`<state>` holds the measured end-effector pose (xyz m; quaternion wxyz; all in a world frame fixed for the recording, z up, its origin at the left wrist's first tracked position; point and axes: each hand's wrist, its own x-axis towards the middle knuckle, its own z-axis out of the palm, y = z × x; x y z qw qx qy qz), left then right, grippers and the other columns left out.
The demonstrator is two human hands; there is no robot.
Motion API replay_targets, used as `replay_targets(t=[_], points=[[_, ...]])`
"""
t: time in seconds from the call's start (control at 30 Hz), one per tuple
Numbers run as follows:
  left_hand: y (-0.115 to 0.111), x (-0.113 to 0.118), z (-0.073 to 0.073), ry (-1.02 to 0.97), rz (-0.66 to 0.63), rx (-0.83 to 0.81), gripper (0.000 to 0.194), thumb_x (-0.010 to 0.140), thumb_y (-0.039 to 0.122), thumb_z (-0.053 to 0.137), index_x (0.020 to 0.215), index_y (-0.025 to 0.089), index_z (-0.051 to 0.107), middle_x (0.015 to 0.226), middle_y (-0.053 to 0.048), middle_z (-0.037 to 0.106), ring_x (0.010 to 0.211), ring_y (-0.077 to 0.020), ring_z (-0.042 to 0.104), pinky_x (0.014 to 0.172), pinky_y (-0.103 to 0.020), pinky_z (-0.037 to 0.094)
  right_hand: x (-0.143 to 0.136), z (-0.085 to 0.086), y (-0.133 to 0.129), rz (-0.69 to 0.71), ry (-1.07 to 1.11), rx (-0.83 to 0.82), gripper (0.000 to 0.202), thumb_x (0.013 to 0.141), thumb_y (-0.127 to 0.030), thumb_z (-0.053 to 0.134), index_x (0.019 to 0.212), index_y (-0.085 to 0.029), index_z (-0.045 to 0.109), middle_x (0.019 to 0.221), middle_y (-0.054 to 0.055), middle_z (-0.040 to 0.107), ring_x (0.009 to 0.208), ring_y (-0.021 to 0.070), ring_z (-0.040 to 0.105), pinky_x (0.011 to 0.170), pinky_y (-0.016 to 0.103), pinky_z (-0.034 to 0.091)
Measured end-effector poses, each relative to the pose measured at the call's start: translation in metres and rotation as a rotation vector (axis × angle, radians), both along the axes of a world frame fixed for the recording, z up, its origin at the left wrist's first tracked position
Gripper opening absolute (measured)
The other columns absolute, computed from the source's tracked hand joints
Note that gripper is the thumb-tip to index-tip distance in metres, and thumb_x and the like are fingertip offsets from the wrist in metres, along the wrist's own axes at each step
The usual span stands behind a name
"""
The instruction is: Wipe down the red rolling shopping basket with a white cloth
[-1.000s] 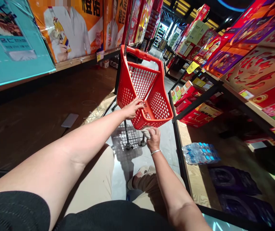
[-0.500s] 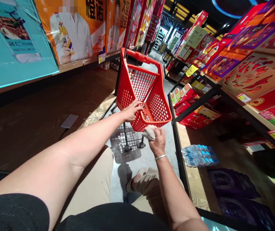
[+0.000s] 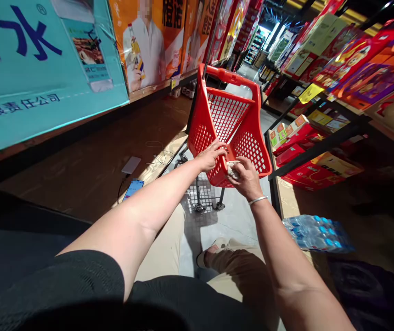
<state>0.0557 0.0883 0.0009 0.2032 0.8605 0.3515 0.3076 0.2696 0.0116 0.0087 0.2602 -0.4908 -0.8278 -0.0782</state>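
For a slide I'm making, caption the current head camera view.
Left hand on a red shopping cart, right hand holding a pale cloth at the cart's near rim.

the turquoise box (image 3: 50,69) reads "水" and "有限责任公司", the orange box (image 3: 149,48) "橙".

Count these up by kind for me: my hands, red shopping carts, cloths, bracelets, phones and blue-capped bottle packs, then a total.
Hands, left hand and right hand: 2
Red shopping cart: 1
Pale cloth: 1
Bracelet: 1
Phone: 1
Blue-capped bottle pack: 1
Total: 7
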Motion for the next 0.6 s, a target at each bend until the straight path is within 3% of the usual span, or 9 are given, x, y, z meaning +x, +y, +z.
replay_targets(t=[0.1,0.2,0.3,0.4,0.5,0.6], points=[[0.001,-0.002,0.000,0.008,-0.011,-0.006,0.057,0.075,-0.002,0.049,0.124,0.021,0.065,0.164,-0.003,0.037,0.161,-0.0248,0.011,0.131,-0.048,0.019,0.022,0.006,0.004,0.119,-0.016,-0.021,0.022,0.084,-0.036,0.074,0.100,-0.021,0.068,0.140,0.014,0.055,0.121,0.0280,0.056,0.098,0.043,0.049],[0.004,0.000,-0.003,0.001,-0.010,-0.015,0.062,0.072,-0.004,0.046,0.125,0.023,0.066,0.165,-0.001,0.036,0.161,-0.0235,0.009,0.131,-0.048,0.018,0.062,0.013,0.010,0.162,-0.073,-0.082,0.022,0.088,-0.039,0.067,0.101,-0.022,0.069,0.121,0.013,0.065,0.106,0.0240,0.063,0.088,0.038,0.053],[0.006,0.005,-0.009,-0.023,-0.004,-0.024,0.063,0.071,-0.005,0.045,0.123,0.023,0.066,0.164,-0.001,0.036,0.161,-0.0231,0.007,0.132,-0.048,0.017,0.111,0.019,0.021,0.124,-0.157,-0.088,0.024,0.086,-0.040,0.065,0.098,-0.020,0.071,0.107,0.013,0.068,0.093,0.0235,0.065,0.081,0.038,0.054],[0.005,0.012,-0.012,-0.049,0.023,-0.023,0.059,0.072,-0.005,0.047,0.121,0.023,0.067,0.165,-0.001,0.036,0.161,-0.0229,0.007,0.132,-0.049,0.015,0.140,0.021,0.027,0.007,-0.249,-0.069,0.027,0.083,-0.037,0.066,0.103,-0.021,0.074,0.111,0.014,0.069,0.092,0.0260,0.064,0.075,0.038,0.051],[0.002,0.019,-0.015,-0.062,0.056,-0.026,0.054,0.074,-0.004,0.050,0.119,0.023,0.066,0.166,-0.002,0.033,0.161,-0.0222,0.005,0.132,-0.048,0.014,0.122,0.019,0.020,-0.131,-0.296,-0.019,0.029,0.085,-0.036,0.066,0.110,-0.025,0.076,0.109,0.012,0.069,0.087,0.0263,0.063,0.069,0.036,0.047],[-0.001,0.022,-0.017,-0.080,0.088,-0.016,0.046,0.078,-0.001,0.055,0.116,0.023,0.066,0.167,-0.001,0.030,0.161,-0.0229,0.004,0.132,-0.049,0.016,0.067,0.015,0.005,-0.049,-0.255,0.008,0.031,0.090,-0.036,0.064,0.118,-0.026,0.074,0.112,0.012,0.069,0.090,0.0252,0.063,0.076,0.038,0.048]])
